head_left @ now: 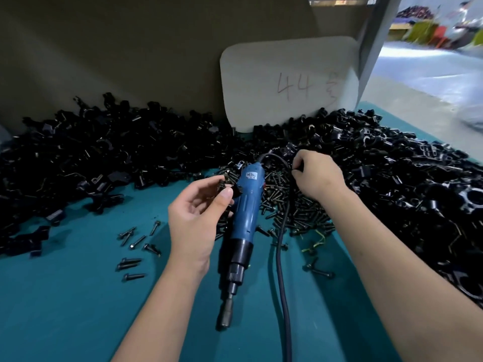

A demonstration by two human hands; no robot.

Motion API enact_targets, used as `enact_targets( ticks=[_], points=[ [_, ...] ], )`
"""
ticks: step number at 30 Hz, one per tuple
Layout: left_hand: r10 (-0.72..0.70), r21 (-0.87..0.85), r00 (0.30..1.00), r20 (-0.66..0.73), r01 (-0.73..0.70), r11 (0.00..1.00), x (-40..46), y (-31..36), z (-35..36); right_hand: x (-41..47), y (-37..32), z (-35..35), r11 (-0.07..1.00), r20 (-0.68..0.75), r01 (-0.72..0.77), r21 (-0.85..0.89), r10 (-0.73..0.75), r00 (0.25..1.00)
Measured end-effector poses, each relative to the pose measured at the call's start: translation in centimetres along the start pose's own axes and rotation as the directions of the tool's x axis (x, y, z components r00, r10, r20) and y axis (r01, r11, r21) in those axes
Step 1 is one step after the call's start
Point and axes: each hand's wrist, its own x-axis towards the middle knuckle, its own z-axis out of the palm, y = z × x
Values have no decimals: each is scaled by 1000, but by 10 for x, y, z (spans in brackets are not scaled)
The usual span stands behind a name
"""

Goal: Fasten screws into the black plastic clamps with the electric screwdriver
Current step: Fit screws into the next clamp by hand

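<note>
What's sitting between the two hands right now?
In the head view, the blue electric screwdriver lies on the table between the left hand and right hand, with its black cord and loose screws.

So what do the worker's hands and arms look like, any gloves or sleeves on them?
No gloves and no sleeves in view. The left hand and right hand are bare, and both forearms are bare all the way to the picture's lower edge. No rings, watch or bands show, and the fingers have short, plain nails.

electric screwdriver [244,202]: one | hands: two, left hand [194,218], right hand [317,176] | card [287,82]: one | clamps [104,142], screws [295,207]: heaps too many to be counted
</note>
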Motion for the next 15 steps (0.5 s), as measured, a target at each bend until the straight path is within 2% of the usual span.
enact_targets(
  ticks=[3,5,6,7,9,10,12,15],
  points=[
    [9,-7,1000,9,-9,1000,-2,2,-1,-11,-1,-9,999,-160,-26,46,33,987],
    [29,-8,999,13,-29,1000,-1,3,-2,-18,-7,-19,985,-243,60,163,-19,970],
    [39,-10,999,15,-39,999,0,3,-3,-22,-12,-24,940,-224,140,311,-70,972],
    [45,-12,999,16,-45,999,1,4,-4,-28,-19,-28,852,-168,199,485,-133,977],
    [50,-22,999,11,-49,999,3,6,-7,-41,-35,-30,650,-19,217,729,-298,954],
    [50,-32,999,6,-50,998,3,7,-9,-46,-42,-28,596,17,237,768,-388,921],
    [48,-56,999,-6,-48,997,2,9,-14,-54,-53,-22,572,11,335,749,-516,856],
    [42,-64,999,-26,-43,997,1,12,-23,-60,-62,-13,548,-4,414,727,-599,801]
  ],
)
